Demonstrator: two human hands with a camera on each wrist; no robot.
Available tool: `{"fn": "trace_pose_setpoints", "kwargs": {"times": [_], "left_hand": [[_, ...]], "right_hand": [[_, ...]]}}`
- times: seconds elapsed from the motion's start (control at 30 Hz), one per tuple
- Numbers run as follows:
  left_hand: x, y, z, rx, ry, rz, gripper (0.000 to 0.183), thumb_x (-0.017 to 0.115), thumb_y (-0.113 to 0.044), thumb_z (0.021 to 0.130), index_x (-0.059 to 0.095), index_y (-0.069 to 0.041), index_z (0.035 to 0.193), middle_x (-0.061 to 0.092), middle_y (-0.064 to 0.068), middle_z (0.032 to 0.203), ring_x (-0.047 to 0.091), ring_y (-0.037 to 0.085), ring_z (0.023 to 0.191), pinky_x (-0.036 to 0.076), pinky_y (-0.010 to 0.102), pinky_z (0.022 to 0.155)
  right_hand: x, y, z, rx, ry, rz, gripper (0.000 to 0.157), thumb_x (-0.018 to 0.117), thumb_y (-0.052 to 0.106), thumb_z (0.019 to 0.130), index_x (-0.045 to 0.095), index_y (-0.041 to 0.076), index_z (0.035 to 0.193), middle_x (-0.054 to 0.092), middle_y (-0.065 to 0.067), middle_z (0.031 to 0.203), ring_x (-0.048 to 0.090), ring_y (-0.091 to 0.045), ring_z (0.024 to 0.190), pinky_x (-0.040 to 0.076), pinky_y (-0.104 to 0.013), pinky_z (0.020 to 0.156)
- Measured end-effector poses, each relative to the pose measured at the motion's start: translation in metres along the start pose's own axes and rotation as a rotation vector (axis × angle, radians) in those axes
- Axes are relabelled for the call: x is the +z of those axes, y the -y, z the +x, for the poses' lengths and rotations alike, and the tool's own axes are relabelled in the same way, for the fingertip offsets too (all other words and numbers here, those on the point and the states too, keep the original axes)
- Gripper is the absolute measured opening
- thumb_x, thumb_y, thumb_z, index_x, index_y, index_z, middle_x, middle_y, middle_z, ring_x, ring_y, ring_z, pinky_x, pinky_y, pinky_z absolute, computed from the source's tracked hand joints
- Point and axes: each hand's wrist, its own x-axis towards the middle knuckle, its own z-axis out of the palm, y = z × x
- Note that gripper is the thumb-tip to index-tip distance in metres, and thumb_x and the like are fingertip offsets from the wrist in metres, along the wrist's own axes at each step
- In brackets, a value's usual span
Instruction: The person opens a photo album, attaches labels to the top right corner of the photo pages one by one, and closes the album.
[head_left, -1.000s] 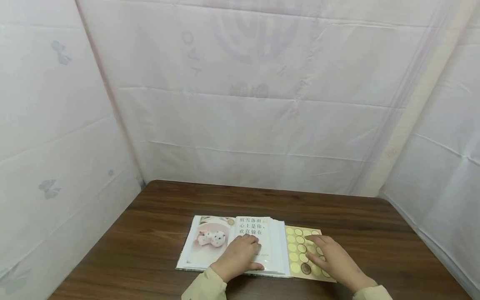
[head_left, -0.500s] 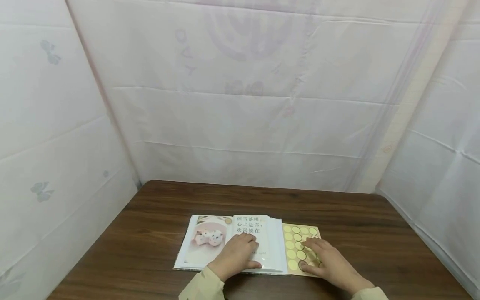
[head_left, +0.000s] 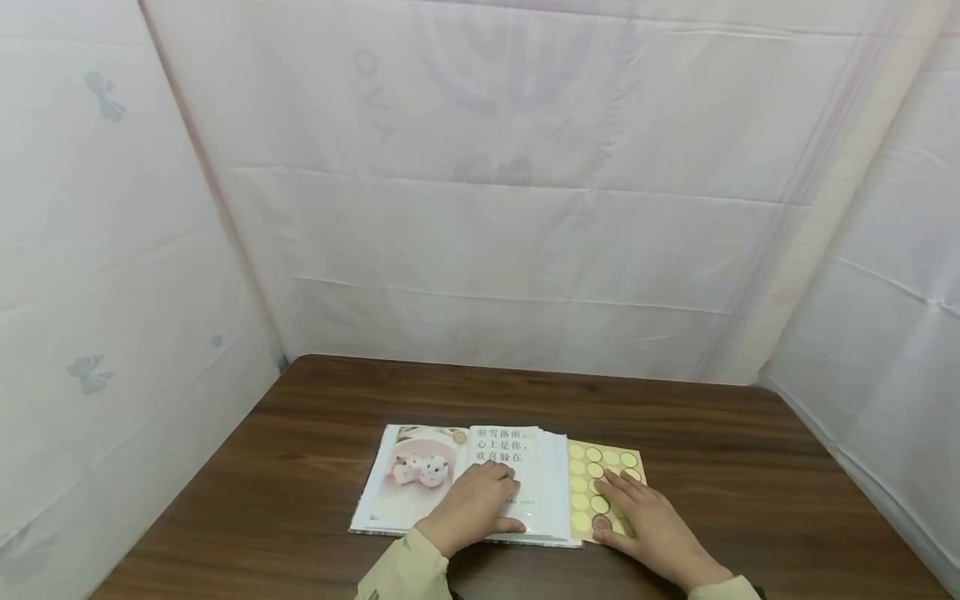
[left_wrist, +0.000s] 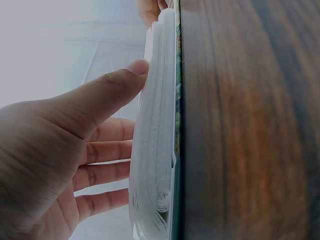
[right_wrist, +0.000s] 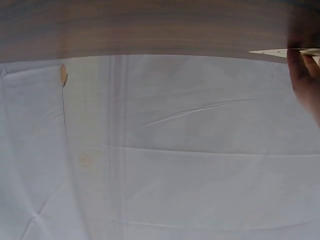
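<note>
A thick book [head_left: 553, 492] lies open on the table, with a photo of two small white animal-like figures on its left page and large Chinese characters on its right. My left hand [head_left: 468, 510] rests on the right page, fingers extended; in the left wrist view its thumb [left_wrist: 112, 89] lies against the edge of the page stack. Beside the book is a tan sheet of round yellow stickers [head_left: 579, 483], one circle being dark brown. My right hand [head_left: 652, 525] touches this sheet with extended fingers, its thumb at the lower edge. The right wrist view catches only some fingers [right_wrist: 305, 82] and the sheet's corner.
The dark wood-grain table [head_left: 315, 467] extends around the book and sheet. White fabric walls [head_left: 480, 250] stand behind the table and on both sides.
My right hand has shifted a little left and its thumb has come down to the sheet's lower edge by the dark circle. My left hand stays on the page.
</note>
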Motion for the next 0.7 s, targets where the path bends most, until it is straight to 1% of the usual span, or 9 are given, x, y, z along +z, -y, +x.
{"fn": "trace_pose_setpoints", "kwargs": {"times": [0.13, 0.23, 0.5, 0.7], "left_hand": [[-0.0012, 0.0005, 0.0011, 0.009, 0.0, -0.004, 0.044, 0.073, -0.053, 0.073, 0.071, -0.015, 0.096, 0.068, -0.001, 0.109, 0.061, 0.014, 0.101, 0.051, 0.028, 0.087], [-0.0016, 0.0006, 0.0013, 0.01, 0.002, -0.006, 0.043, 0.073, -0.053, 0.074, 0.071, -0.015, 0.095, 0.067, 0.0, 0.11, 0.061, 0.015, 0.101, 0.051, 0.028, 0.087], [0.0005, -0.0003, 0.0005, 0.002, 0.01, -0.016, 0.044, 0.072, -0.053, 0.074, 0.07, -0.015, 0.096, 0.067, 0.0, 0.111, 0.06, 0.015, 0.102, 0.05, 0.03, 0.09], [0.0017, 0.0036, 0.0001, 0.004, 0.016, -0.005, 0.046, 0.072, -0.054, 0.075, 0.07, -0.014, 0.099, 0.067, 0.001, 0.11, 0.061, 0.016, 0.104, 0.051, 0.031, 0.091]], "right_hand": [[0.0007, 0.0025, 0.0009, 0.038, 0.003, -0.014, 0.072, 0.061, 0.062, 0.082, 0.057, 0.011, 0.133, 0.056, -0.01, 0.139, 0.051, -0.036, 0.128, 0.043, -0.058, 0.099], [0.0011, 0.0033, 0.0016, 0.049, 0.004, -0.032, 0.072, 0.06, 0.062, 0.082, 0.057, 0.011, 0.132, 0.056, -0.009, 0.138, 0.051, -0.035, 0.128, 0.043, -0.057, 0.099], [-0.0013, 0.0049, 0.0012, 0.047, 0.016, -0.058, 0.068, 0.058, 0.063, 0.083, 0.061, 0.012, 0.128, 0.059, -0.008, 0.135, 0.054, -0.034, 0.126, 0.044, -0.054, 0.099], [-0.0004, 0.0079, 0.0023, 0.043, 0.007, -0.058, 0.065, 0.058, 0.061, 0.084, 0.062, 0.013, 0.127, 0.06, -0.007, 0.134, 0.054, -0.033, 0.125, 0.045, -0.054, 0.099]]}}
